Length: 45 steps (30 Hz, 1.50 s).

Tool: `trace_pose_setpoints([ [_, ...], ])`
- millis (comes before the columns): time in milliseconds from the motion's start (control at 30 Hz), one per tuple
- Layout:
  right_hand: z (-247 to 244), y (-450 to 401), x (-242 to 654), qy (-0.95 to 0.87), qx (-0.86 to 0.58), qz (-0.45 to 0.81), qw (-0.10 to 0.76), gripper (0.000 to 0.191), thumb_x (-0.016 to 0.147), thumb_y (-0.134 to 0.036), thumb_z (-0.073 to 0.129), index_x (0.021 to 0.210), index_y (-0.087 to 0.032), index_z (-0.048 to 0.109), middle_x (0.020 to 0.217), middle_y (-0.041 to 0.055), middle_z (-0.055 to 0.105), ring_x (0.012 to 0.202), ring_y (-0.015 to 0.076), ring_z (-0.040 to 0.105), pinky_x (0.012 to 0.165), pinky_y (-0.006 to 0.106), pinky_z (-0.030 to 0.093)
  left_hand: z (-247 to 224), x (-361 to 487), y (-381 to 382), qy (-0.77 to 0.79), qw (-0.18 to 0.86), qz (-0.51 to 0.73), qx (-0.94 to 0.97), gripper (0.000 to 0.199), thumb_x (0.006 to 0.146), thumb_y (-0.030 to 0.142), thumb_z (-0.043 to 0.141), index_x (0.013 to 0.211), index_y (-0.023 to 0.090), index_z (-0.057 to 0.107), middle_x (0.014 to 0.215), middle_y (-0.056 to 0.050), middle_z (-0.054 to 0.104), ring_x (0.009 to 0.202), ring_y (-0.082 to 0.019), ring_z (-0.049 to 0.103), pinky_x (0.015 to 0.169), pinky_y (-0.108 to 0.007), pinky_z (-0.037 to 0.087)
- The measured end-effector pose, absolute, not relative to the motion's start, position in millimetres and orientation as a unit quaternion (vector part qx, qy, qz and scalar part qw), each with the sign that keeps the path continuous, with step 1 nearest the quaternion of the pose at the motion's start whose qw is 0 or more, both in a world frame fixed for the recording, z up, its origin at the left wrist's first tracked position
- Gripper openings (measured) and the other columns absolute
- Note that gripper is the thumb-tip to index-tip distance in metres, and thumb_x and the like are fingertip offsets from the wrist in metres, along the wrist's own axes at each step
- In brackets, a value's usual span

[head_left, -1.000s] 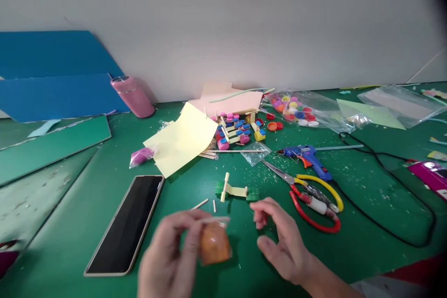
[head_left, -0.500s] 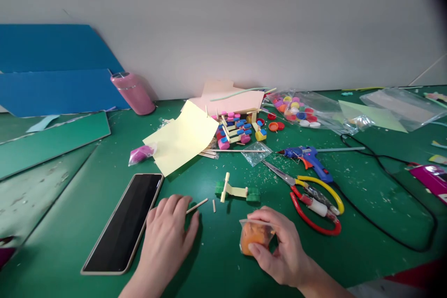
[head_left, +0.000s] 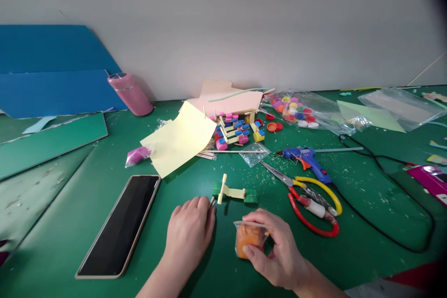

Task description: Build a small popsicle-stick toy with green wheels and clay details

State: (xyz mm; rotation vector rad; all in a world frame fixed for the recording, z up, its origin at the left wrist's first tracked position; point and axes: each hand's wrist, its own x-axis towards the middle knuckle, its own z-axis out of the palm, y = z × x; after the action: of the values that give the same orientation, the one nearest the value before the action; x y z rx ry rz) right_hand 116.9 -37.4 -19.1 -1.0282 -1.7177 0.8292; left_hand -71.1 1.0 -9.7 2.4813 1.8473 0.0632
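Observation:
My left hand [head_left: 191,230] rests low over the green table, its fingers pinched on thin wooden sticks [head_left: 211,202] whose tips poke out by the thumb. My right hand [head_left: 275,249] grips a packet of orange clay [head_left: 250,240] in clear plastic, thumb in front and fingers behind. Just beyond both hands sits a small model [head_left: 233,193] with green end pieces, a cream strip between them and a cream crossbar standing at its left end. A phone [head_left: 120,226] with a dark screen lies left of my left hand.
Scissors [head_left: 307,200] and a blue glue gun [head_left: 307,160] with a black cord [head_left: 394,160] lie on the right. Behind are a yellow sheet [head_left: 181,137], several colourful small models [head_left: 233,131] and a bag of bottle caps [head_left: 296,111]. A pink tumbler [head_left: 132,95] leans at the back left.
My left hand has moved right and closed over the loose sticks on the table. My right hand still holds the orange clay packet, shifted slightly left.

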Motion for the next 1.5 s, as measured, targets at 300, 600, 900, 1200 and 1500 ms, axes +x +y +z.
trace_pose_setpoints([
  [300,-17.3,-36.2,115.5,-0.685,-0.425,0.368,0.463,0.026,0.071,-0.025,0.060,0.096,-0.017,0.056,0.076,0.0044,0.060,0.064,0.0170,0.056,0.059,0.029,0.046,-12.5,-81.9,18.8,0.599,-0.006,0.078,0.797,0.023,0.086,0.024,0.039,0.068,0.018,0.052,0.062,-0.004,0.059,0.058,-0.022,0.058,0.054,-0.032,0.038],
  [600,-16.8,-36.8,118.3,-0.623,-0.435,0.452,0.468,0.035,0.074,-0.034,0.062,0.104,-0.019,0.053,0.080,0.0035,0.061,0.064,0.0152,0.057,0.056,0.023,0.046,7.0,-64.9,-19.1,0.512,0.220,0.373,0.742,0.007,0.082,0.017,0.051,0.076,0.017,0.054,0.072,-0.003,0.056,0.064,-0.015,0.054,0.057,-0.025,0.044],
  [900,-8.6,-42.1,124.7,-0.633,-0.445,0.418,0.476,0.031,0.088,-0.041,0.043,0.112,-0.023,0.052,0.104,0.0075,0.047,0.092,0.0203,0.053,0.076,0.030,0.047,20.5,-25.8,-16.4,0.330,0.738,0.314,0.497,0.029,0.079,0.023,0.060,0.107,0.022,0.057,0.103,-0.006,0.063,0.095,-0.024,0.058,0.082,-0.035,0.047],
  [1200,5.5,-28.7,133.0,-0.609,-0.496,0.385,0.485,0.014,0.087,-0.028,0.047,0.083,-0.019,0.058,0.080,0.0029,0.050,0.070,0.0154,0.050,0.060,0.027,0.042,4.4,-34.1,-11.0,0.345,0.721,0.320,0.508,0.021,0.078,0.027,0.061,0.098,0.020,0.063,0.087,-0.002,0.061,0.078,-0.015,0.054,0.070,-0.024,0.045],
  [1500,16.0,-29.6,127.5,-0.591,-0.498,0.488,0.404,0.031,0.089,-0.027,0.044,0.061,-0.017,0.052,0.067,0.0003,0.049,0.059,0.0120,0.052,0.052,0.024,0.042,-5.4,-34.9,-15.0,0.275,0.811,0.307,0.416,0.024,0.081,0.037,0.055,0.094,0.016,0.058,0.083,-0.005,0.059,0.068,-0.017,0.061,0.061,-0.027,0.045],
])
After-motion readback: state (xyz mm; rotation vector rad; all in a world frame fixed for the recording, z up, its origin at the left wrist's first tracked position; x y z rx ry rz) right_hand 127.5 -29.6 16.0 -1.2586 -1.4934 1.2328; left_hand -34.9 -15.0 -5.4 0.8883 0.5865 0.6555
